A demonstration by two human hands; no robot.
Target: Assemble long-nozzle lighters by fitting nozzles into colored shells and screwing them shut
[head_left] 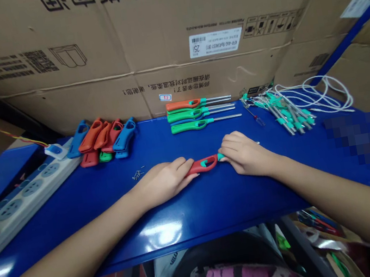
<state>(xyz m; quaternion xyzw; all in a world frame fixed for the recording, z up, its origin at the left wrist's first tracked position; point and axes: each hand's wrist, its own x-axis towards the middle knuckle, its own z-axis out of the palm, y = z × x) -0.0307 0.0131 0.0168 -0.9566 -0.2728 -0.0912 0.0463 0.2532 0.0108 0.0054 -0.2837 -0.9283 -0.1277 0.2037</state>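
Observation:
A red long-nosed lighter (pixel 206 163) with a teal trigger and collar lies level between my hands, above the blue tabletop. My left hand (pixel 168 178) is closed around the butt of its red handle. At the other end, my right hand (pixel 245 153) grips the teal collar and metal tube; the tube's tip just shows past the knuckles. Behind my hands, several lighters with metal tubes, such as a green one (pixel 188 127), lie in a stack. Tiny metal pins or screws (pixel 137 174) are scattered left of my left hand.
Empty coloured handle shells (pixel 101 140) are piled at back left, beside a white power strip (pixel 22 201). Metal tubes with teal parts (pixel 288 112), a small screwdriver (pixel 258 120) and a coiled white cable (pixel 332 91) lie at back right. A cardboard wall (pixel 93 92) closes the rear.

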